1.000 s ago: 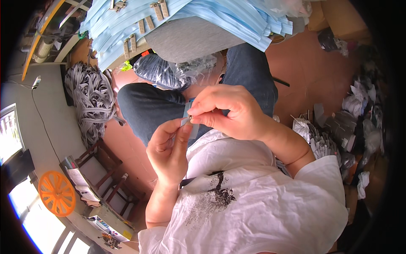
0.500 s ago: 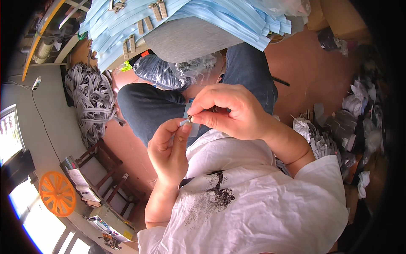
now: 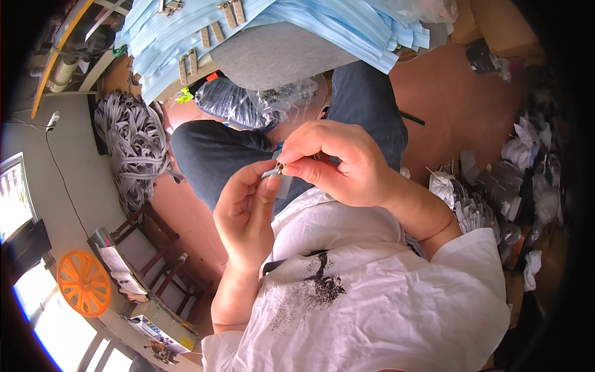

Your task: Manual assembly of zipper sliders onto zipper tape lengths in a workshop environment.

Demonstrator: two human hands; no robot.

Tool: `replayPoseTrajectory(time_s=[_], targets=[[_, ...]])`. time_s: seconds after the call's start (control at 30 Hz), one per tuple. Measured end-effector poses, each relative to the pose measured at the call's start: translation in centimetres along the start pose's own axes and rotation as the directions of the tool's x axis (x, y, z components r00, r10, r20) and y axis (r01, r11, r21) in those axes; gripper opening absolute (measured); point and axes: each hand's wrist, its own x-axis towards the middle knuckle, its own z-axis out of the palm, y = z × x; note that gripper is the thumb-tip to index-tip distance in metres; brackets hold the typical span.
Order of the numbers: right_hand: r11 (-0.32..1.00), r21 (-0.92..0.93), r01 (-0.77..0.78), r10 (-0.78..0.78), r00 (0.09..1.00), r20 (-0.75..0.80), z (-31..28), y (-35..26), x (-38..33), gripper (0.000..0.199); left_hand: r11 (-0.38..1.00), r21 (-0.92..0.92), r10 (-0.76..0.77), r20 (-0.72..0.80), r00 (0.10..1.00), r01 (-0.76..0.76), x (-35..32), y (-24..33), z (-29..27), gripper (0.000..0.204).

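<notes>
Above my lap, both hands are close together with their fingertips nearly meeting. My left hand (image 3: 245, 204) pinches the end of a light blue zipper tape (image 3: 284, 187) between thumb and forefinger; part of the tape hangs down beside the thumb. My right hand (image 3: 344, 164) is closed in a pinch on a small metal zipper slider (image 3: 281, 167) at the tape's end. Its curled fingers hide most of the slider. In front of me, many light blue zipper tapes (image 3: 167, 46) lie layered on the table, several with metal pulls (image 3: 217, 32) on them.
Grey cloth (image 3: 282, 56) covers the table's near edge. Below it lies a dark bundle in clear plastic (image 3: 232, 102). A heap of grey straps (image 3: 131, 139) is at the left, near a wooden rack (image 3: 164, 260) and an orange wheel (image 3: 83, 283). Crumpled wrappings (image 3: 520, 149) pile up on the right.
My left fingers have shifted slightly and the blue tape now sits curved between the fingertips. Both hands stay nearly in place, still pinching.
</notes>
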Motion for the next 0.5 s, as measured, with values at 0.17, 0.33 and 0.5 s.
replayPoseTrajectory(time_s=[0.17, 0.33, 0.5], targets=[[0.999, -0.036, 0.005, -0.005, 1.000, -0.003, -0.10, 0.03, -0.06, 0.010, 0.995, -0.069, -0.074, 0.071, 0.995, 0.079, 0.21, -0.45, -0.54, 0.019], [0.998, -0.015, -0.053, 0.053, 0.999, -0.009, -0.23, -0.23, -0.08, 0.010, 0.996, -0.053, -0.072, 0.091, 0.993, 0.077, 0.06, -0.58, -0.75, 0.016], [0.999, -0.030, -0.024, 0.024, 1.000, -0.018, -0.24, -0.27, 0.02, 0.012, 0.998, 0.063, -0.001, 0.065, 0.998, -0.003, -0.15, -0.81, -0.76, 0.010]])
